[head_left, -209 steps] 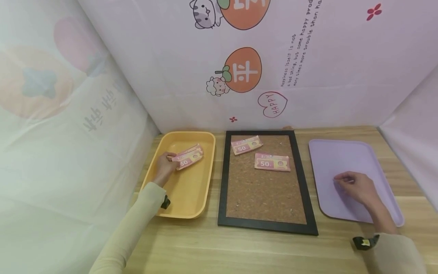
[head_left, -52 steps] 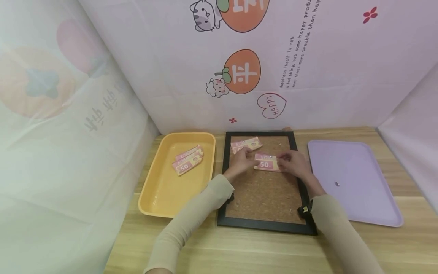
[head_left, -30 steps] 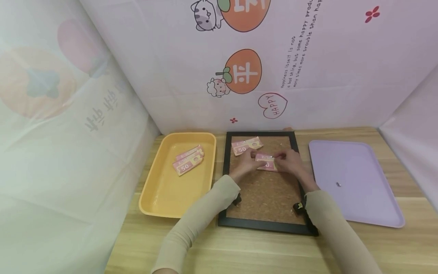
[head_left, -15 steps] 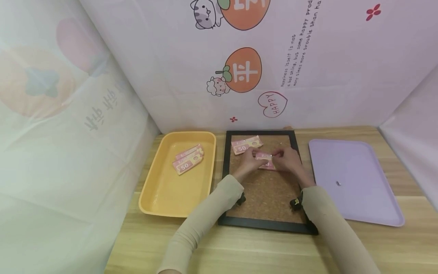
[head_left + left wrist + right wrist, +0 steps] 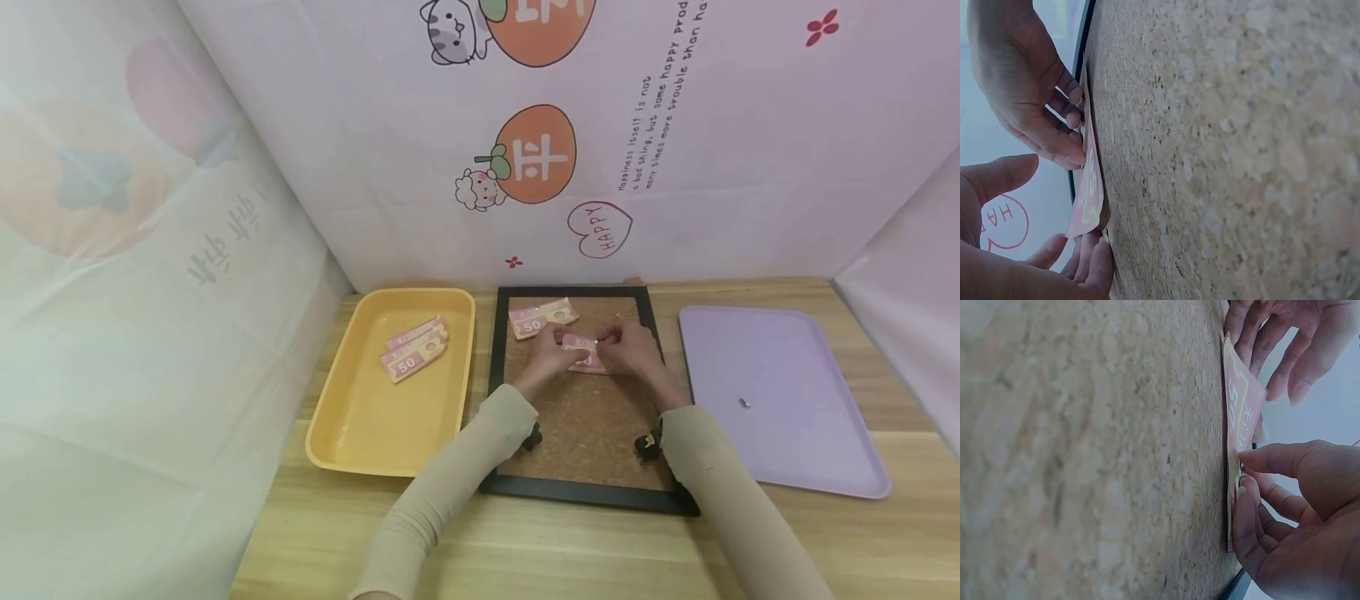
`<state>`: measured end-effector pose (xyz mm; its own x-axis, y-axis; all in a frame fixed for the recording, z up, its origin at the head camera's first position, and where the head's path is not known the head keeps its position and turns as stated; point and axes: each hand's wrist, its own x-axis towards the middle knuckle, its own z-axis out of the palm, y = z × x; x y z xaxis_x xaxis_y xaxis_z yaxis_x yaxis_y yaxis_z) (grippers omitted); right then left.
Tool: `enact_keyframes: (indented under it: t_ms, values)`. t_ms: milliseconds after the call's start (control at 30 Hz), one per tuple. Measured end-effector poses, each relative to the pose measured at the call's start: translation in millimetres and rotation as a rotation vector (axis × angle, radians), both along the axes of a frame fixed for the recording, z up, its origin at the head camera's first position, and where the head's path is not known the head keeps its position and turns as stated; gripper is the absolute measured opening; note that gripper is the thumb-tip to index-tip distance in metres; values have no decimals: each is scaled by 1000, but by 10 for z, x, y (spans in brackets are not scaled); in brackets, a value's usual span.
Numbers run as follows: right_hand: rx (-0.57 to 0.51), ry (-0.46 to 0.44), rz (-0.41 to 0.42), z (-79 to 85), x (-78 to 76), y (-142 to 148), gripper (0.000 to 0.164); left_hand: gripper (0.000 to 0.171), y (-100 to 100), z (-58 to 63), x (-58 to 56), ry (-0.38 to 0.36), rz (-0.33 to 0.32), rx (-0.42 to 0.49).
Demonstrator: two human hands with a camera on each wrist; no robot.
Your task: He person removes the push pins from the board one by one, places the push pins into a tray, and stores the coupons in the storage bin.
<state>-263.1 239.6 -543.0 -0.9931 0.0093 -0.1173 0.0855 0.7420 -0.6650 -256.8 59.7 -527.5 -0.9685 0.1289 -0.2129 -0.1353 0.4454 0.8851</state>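
A pink-and-yellow "50" coupon (image 5: 577,342) lies on the framed corkboard (image 5: 600,433), and both hands work at it. At its left end is my left hand (image 5: 549,360), fingers extended; in the left wrist view some fingertips reach behind the lifted end of the coupon (image 5: 1089,199) and the thumb stands apart. My right hand (image 5: 633,354) pinches a small pushpin (image 5: 1240,465) at the coupon's upper edge between thumb and index finger; the fingertips hide most of it. A second coupon (image 5: 536,319), tilted, is pinned above, at the board's upper left.
Left of the board, a yellow tray (image 5: 322,446) holds overlapping coupons (image 5: 412,358). To the right stands a lilac tray (image 5: 795,450) with a small pin (image 5: 744,403) on it. Light wood table (image 5: 577,550) runs along the front; printed white cloth (image 5: 360,167) walls the back and sides.
Seven seconds ago the left hand was on the coupons in the yellow tray and the right over the lilac tray. Both moved to the board's coupon; the right fingers then slid left to its pin.
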Motion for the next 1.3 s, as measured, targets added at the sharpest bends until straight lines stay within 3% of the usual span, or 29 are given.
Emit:
enact_keyframes:
  t_ms: [433,833,1300]
  values:
    - [19,-12,-37,-28,-59,23,26,60,35,-65,-7,52,-10,-17]
    - [32,-50,-57,-48,-92,26,27,55,58,-109,-27,56,-7,-73]
    - [22,-81,-36,-6,-81,-10,25,58,12,-161,-10,139,-51,-88]
